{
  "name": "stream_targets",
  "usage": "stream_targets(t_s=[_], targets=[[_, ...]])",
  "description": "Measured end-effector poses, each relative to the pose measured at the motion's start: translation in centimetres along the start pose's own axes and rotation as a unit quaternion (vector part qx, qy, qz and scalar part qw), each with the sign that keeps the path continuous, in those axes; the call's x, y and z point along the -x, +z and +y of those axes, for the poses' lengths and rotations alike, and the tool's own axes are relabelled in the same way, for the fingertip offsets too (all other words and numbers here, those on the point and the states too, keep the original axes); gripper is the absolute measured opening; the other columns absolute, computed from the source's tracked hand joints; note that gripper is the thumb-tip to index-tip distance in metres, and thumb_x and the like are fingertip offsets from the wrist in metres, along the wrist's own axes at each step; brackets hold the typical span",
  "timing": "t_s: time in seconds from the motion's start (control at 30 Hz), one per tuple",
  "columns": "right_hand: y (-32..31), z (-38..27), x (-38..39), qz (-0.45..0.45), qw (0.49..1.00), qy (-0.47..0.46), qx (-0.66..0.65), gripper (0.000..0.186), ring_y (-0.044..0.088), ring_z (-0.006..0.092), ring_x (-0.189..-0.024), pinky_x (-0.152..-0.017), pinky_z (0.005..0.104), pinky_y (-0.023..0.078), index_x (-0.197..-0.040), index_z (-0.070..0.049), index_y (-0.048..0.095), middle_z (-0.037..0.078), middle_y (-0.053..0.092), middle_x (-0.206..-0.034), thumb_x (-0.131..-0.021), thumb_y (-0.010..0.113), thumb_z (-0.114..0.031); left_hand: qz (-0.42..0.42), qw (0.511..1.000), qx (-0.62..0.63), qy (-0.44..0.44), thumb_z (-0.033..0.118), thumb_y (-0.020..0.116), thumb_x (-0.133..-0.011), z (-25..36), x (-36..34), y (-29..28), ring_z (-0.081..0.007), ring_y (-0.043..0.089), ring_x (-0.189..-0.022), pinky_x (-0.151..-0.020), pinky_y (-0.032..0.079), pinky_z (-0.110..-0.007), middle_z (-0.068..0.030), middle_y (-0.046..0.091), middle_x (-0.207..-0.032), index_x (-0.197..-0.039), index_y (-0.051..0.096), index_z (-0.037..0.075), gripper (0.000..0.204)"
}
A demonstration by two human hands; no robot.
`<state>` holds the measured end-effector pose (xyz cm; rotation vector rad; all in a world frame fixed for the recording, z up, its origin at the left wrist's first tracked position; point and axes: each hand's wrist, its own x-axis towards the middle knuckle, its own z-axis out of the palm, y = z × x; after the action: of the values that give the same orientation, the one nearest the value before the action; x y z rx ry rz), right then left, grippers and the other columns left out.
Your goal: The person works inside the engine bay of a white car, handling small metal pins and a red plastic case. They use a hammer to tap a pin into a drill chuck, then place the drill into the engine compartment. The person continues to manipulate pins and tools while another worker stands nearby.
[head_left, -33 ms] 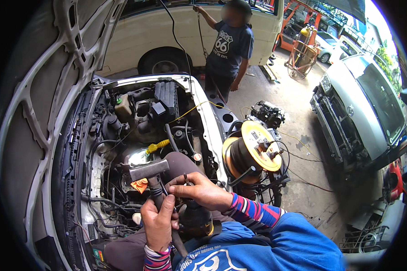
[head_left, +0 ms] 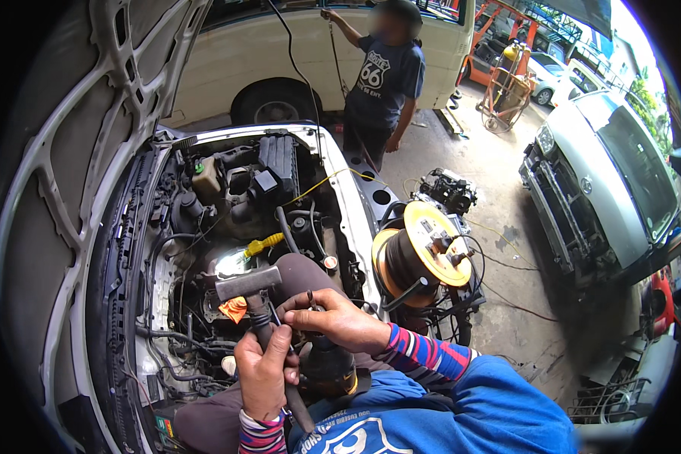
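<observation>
My left hand (head_left: 263, 377) is closed round the handle of a hammer (head_left: 248, 284), whose blocky grey head points up and away from me. The lower handle slants down toward my blue shirt. My right hand (head_left: 342, 324) is closed in a pinch beside the hammer's neck, its fingertips close to my left thumb. What it pinches is mostly hidden; a thin dark tip shows above the fingers. Just below that hand, a black and yellow power drill (head_left: 327, 369) rests upright against my lap, partly covered by both hands.
I sit over an open engine bay with a lit yellow work lamp (head_left: 263, 244) and an orange rag (head_left: 234, 309). The raised hood (head_left: 60, 151) is at left. A yellow cable reel (head_left: 436, 244) stands at right. Another person (head_left: 386, 79) stands beyond, by a van (head_left: 257, 57).
</observation>
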<state>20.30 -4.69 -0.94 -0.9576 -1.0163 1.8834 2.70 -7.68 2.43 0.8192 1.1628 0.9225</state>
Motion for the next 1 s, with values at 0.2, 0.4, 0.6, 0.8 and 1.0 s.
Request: stream_targets(t_s=[0.2,0.4,0.6,0.8,1.0], targets=[[-0.1,-0.2,1.2,-0.047,0.999,-0.013,0.016,0.026,0.05,0.0053,-0.088,-0.076,0.0241,0.044,-0.117,-0.003,0.058,-0.001,0.056,-0.096,-0.106,0.057,-0.027,-0.033,0.97,0.177,-0.161,0.023,0.062,-0.103,1.4,0.3,0.3,-0.0097,0.044,-0.04,-0.038,0.04,-0.027,-0.0023,0.052,-0.062,-0.094,0.05,0.012,0.018],[-1.4,-1.1,1.7,-0.083,0.996,-0.022,-0.011,0.035,0.05,0.0061,-0.093,-0.08,0.0241,0.042,-0.126,-0.003,0.055,0.0,0.057,-0.102,-0.106,0.057,-0.033,-0.064,0.986,0.123,-0.089,0.026,0.064,-0.103,0.7,0.4,1.5,-0.0086,0.044,-0.041,-0.038,0.039,-0.024,-0.0024,0.051,-0.063,-0.098,0.051,0.01,0.021],[-2.7,-2.0,0.6,-0.108,0.991,0.045,-0.07,0.047,0.061,0.0117,-0.103,-0.092,0.0285,0.048,-0.131,0.001,0.058,0.005,0.067,-0.11,-0.102,0.065,-0.035,-0.025,0.999,-0.003,0.029,0.028,0.064,-0.104,-0.2,-0.6,2.4,-0.0055,0.045,-0.044,-0.038,0.038,-0.022,-0.0001,0.051,-0.065,-0.101,0.055,0.006,0.024],[-3.5,-1.1,-0.6,-0.017,0.996,0.047,-0.079,0.034,0.065,0.01,-0.096,-0.089,0.0265,0.05,-0.124,0.0,0.064,0.004,0.07,-0.108,-0.096,0.067,-0.018,0.01,0.988,-0.094,0.119,0.028,0.062,-0.105,-1.8,-2.3,2.6,-0.0029,0.047,-0.05,-0.042,0.036,-0.021,0.0027,0.054,-0.067,-0.102,0.058,0.003,0.026],[-4.4,-0.4,-1.1,0.023,0.995,0.027,-0.09,0.032,0.066,0.01,-0.089,-0.081,0.026,0.052,-0.121,0.0,0.067,0.003,0.07,-0.104,-0.095,0.068,-0.019,0.007,0.966,-0.187,0.176,0.027,0.054,-0.106,-2.1,0.7,0.2,-0.0027,0.038,-0.049,-0.043,0.032,-0.021,0.003,0.045,-0.064,-0.105,0.053,0.003,0.024]])
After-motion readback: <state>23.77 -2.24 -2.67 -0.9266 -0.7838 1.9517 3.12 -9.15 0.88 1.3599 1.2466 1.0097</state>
